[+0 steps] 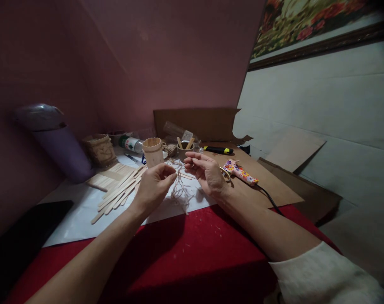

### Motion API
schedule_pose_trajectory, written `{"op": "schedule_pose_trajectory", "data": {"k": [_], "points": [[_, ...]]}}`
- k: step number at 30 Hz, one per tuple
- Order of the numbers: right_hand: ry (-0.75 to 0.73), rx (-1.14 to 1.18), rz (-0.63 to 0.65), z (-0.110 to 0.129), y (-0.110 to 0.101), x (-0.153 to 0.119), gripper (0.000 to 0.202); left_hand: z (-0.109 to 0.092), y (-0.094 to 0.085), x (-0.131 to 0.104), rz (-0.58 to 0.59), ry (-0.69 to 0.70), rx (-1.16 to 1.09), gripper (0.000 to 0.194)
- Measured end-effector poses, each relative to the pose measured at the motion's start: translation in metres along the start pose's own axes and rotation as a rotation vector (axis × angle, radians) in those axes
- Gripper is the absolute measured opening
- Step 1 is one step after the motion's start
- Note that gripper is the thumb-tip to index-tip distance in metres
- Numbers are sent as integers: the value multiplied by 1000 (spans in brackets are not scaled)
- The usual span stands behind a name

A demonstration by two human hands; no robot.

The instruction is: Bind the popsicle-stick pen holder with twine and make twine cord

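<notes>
A tangle of pale string hangs between my two hands, above white paper. My left hand pinches the string with thumb and index finger. Opposite it, my right hand has its fingers curled together on the other side of the strands, also pinching the string. Just behind my left hand stands a wooden cup with a scalloped rim. Wooden craft sticks lie fanned out to the left of that hand. A flower-patterned glue gun rests on cardboard to the right of my right hand.
A small pot holding sticks, a plastic bottle and a black-yellow utility knife are toward the back. At left are a purple tumbler and a woven-looking box. A red cloth covers the table's front.
</notes>
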State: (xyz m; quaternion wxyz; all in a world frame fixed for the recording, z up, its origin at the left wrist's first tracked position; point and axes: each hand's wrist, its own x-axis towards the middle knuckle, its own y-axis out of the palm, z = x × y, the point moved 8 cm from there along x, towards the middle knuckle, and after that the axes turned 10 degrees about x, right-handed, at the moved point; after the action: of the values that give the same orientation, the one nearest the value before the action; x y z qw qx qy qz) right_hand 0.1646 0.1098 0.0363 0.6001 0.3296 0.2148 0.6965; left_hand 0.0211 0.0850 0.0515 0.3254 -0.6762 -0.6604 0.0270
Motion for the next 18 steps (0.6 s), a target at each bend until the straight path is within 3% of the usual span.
{"op": "schedule_pose_trajectory", "data": {"k": [3,8,15,18], "points": [[3,27,55,0,5,-1,18,14,6,2,48,-131,-87,23],[39,26,141,-4,12,-3,19,17,17,-2,188,-265,-320,25],[35,3,85,-2,5,2,21,20,17,-1,252,-293,-409,24],[31,17,83,1,3,5,22,18,19,-3,338,-308,-436,25]]}}
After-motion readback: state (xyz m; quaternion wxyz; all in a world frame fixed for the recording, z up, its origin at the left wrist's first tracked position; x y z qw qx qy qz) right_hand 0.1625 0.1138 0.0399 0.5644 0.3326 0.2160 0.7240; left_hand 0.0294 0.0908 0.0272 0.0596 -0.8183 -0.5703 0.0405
